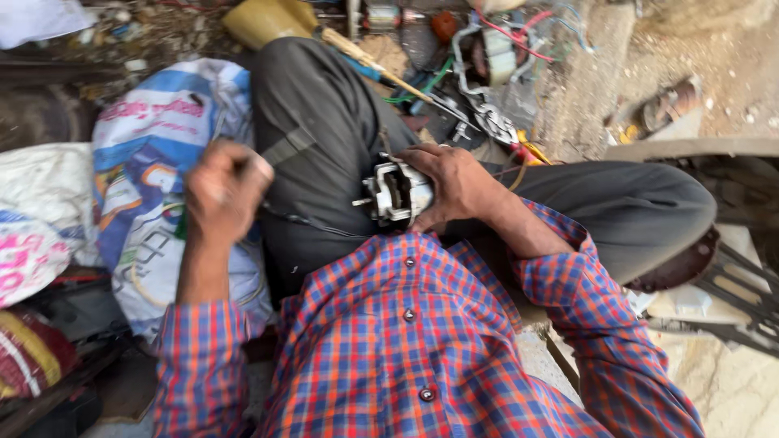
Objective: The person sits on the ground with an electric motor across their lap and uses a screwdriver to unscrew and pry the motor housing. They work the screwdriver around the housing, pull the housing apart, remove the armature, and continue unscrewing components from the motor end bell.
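Note:
My right hand (pixel 454 182) grips a small metal electric motor (pixel 395 193) against my lap, its shaft pointing left. My left hand (pixel 223 191) is raised to the left of it, fingers closed around a small tool that is blurred; what it is I cannot tell. A thin dark wire runs from the left hand's side across my dark trouser leg (pixel 324 138) towards the motor. My checked red and blue shirt (pixel 406 341) fills the lower part of the view.
A printed white and blue sack (pixel 150 178) lies at my left, with more bags beyond it. Ahead are a yellow funnel-shaped part (pixel 264 20), a wooden stick, loose coloured wires (pixel 519 32) and motor parts. Metal brackets (pixel 730 292) sit at right.

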`<state>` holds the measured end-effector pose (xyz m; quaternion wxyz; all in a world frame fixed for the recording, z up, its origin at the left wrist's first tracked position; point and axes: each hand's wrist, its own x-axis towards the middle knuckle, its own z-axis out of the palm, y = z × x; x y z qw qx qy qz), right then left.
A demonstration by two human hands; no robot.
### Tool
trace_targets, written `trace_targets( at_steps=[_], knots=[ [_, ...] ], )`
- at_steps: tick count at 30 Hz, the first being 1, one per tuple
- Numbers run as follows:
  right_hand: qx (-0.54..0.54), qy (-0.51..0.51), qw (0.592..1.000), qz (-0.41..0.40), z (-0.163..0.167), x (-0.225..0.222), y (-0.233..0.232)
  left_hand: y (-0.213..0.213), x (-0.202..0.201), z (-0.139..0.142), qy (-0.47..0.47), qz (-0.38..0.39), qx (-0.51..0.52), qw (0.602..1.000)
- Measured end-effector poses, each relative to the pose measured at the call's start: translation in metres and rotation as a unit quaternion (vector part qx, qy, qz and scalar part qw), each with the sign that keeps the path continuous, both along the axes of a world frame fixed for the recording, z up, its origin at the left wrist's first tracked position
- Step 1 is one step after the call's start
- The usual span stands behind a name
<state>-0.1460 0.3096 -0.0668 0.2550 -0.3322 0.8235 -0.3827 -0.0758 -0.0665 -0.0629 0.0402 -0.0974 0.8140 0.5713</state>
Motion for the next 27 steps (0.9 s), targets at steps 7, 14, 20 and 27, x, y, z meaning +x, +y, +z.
trace_targets(
  at_steps=[7,14,20,27],
  knots=[
    [0.006,-0.003,1.0,-0.005,0.004,-0.003,-0.008,-0.073,-0.024,-0.092,0.116,0.147,-0.44,0.878],
    [0.003,0.004,1.0,0.0,0.003,-0.006,-0.006,-0.014,0.016,-0.013,0.119,0.095,-0.294,0.944],
    [-0.038,0.013,0.999,-0.009,-0.004,-0.008,0.005,0.078,0.027,0.052,0.169,-0.177,-0.164,0.956],
    [-0.06,-0.019,0.996,-0.057,-0.013,-0.009,0.02,0.117,-0.02,0.039,0.211,-0.37,-0.203,0.882]
  ],
)
